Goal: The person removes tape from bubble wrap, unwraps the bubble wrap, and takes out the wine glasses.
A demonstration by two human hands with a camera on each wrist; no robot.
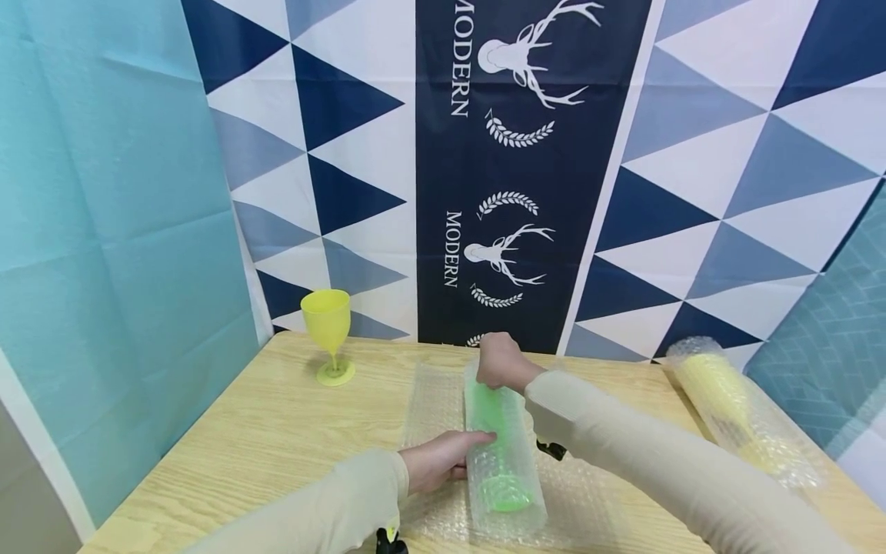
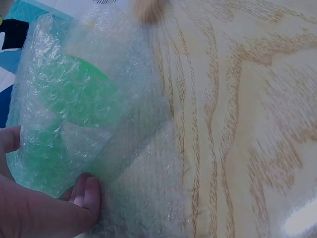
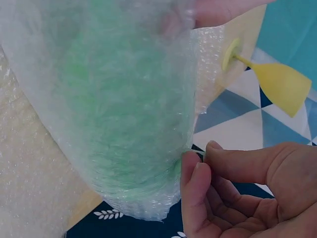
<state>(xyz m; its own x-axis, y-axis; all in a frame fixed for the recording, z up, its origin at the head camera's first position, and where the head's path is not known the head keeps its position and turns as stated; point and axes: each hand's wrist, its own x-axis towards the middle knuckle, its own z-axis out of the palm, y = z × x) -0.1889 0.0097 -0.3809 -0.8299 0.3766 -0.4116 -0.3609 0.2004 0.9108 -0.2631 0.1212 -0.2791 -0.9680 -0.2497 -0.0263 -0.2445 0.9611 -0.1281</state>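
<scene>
Around the green cup [image 1: 505,495], bubble wrap [image 1: 521,454] is pinched by the right hand [image 1: 505,362], gripped by the left hand [image 1: 443,460]; it could be loosened by slackened fingers.

Room to pass between yellow goblet [image 1: 328,319] and wrapped green bundle [image 1: 504,462]; backdrop [image 1: 512,173] blocks the way behind

On the desk [image 1: 263,431], a bubble-wrap roll [image 1: 501,462] is flanked by a goblet [image 1: 327,319] at left and another roll [image 1: 727,408] at right.
</scene>
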